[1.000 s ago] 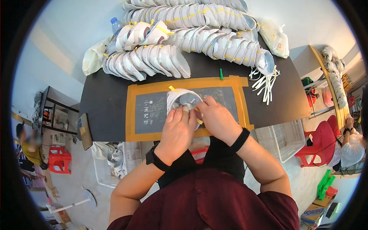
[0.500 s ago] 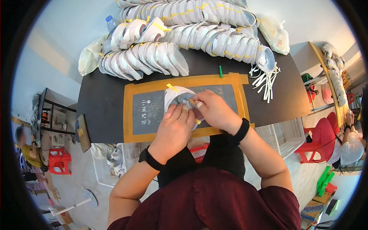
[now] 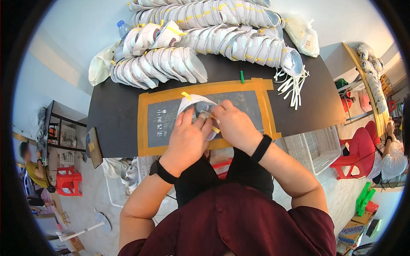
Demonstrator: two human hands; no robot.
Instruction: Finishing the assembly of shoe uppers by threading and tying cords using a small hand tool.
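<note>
A pale grey and white shoe upper (image 3: 191, 100) with yellow tabs lies on the dark mat (image 3: 157, 112), close to the table's front edge. My left hand (image 3: 188, 138) is closed over its near left side, fingers reaching into the opening. From the right, my right hand (image 3: 237, 126) pinches at the upper's opening, its fingertips meeting those of the left. Wrapping shows on a finger where the hands meet. Whether a small piece sits between the right fingertips is hidden. Both wrists wear black bands.
Stacked rows of nested shoe uppers (image 3: 239, 45) fill the table's back. White laces (image 3: 294, 87) hang from one row. A green-handled tool (image 3: 242, 77) lies beyond the mat's orange tape border (image 3: 200, 86). At the left edge is a phone (image 3: 94, 147); a white crate (image 3: 316, 149) stands below right.
The upper has tilted slightly and shifted left. My right hand has turned in over its opening, and the left fingers have spread a little along its side.
</note>
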